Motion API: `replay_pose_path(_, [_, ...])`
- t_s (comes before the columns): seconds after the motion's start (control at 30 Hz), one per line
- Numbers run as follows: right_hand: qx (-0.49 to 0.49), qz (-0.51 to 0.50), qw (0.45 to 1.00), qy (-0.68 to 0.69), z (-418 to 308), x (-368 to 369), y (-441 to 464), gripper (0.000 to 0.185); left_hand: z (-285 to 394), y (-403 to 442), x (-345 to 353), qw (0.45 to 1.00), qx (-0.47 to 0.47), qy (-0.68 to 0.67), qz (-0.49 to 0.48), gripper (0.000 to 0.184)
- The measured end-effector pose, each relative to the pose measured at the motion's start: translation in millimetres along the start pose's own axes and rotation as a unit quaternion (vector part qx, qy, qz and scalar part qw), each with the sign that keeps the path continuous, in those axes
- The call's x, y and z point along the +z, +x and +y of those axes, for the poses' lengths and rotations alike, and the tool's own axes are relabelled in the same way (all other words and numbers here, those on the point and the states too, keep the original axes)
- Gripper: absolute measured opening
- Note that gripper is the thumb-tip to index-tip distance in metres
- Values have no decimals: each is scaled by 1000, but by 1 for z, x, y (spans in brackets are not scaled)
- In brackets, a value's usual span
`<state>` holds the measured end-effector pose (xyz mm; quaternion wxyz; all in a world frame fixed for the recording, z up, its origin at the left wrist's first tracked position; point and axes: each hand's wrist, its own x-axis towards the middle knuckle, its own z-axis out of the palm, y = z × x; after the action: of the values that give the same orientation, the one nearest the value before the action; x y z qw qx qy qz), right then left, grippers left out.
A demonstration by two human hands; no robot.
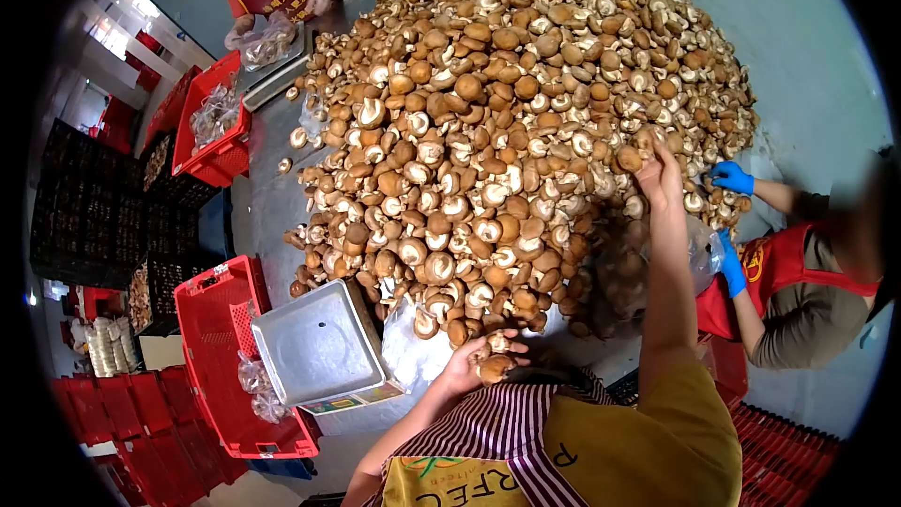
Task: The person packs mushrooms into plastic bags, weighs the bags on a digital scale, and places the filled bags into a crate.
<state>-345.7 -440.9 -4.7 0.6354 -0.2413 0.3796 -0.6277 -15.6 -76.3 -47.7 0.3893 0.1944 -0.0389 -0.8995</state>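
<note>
– Yellow shirt and striped apron strap lie nearest us; what do we see past them?

– Our widest thing is a heap of mushrooms over the metal table, probably piled in the middle so that it can be reached from several sides

– And to the left?

– We have a red crate, then a steel-topped scale between it and the heap, likely set there for easy reach; clear plastic lies just right of the scale

– How do our hands stand?

– Our right hand stretches over the heap's right side, fingers partly spread at a brown mushroom; we cannot tell whether they grip it. Our left hand, at the near edge, curls loosely around a few mushrooms, perhaps cupped so none drop

– And their looks?

– We see domed brown caps; upturned ones show pale undersides and stubby, creamy stems
</note>
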Motion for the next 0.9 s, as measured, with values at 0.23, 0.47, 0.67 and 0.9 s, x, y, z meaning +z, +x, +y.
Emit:
replay_pose_path(0.23, [74, 24, 989, 124, 9, -15, -13, 38, -1, -10, -7, 998, 14, -62, 12, 65])
replay_pose_path(0.47, [86, 62, 989, 104, 28, -5, -12, 35, 0, -6, -1, 999, 15, -41, 12, 64])
replay_pose_path(0.67, [10, -67, 958, -278, 37, 43, -72, 36, 1, -3, 4, 997, 26, -76, 14, 63])
replay_pose_path(0.9, [79, -85, 987, -111, 30, 42, -88, 25, -2, -8, 13, 995, 40, -88, -17, 62])
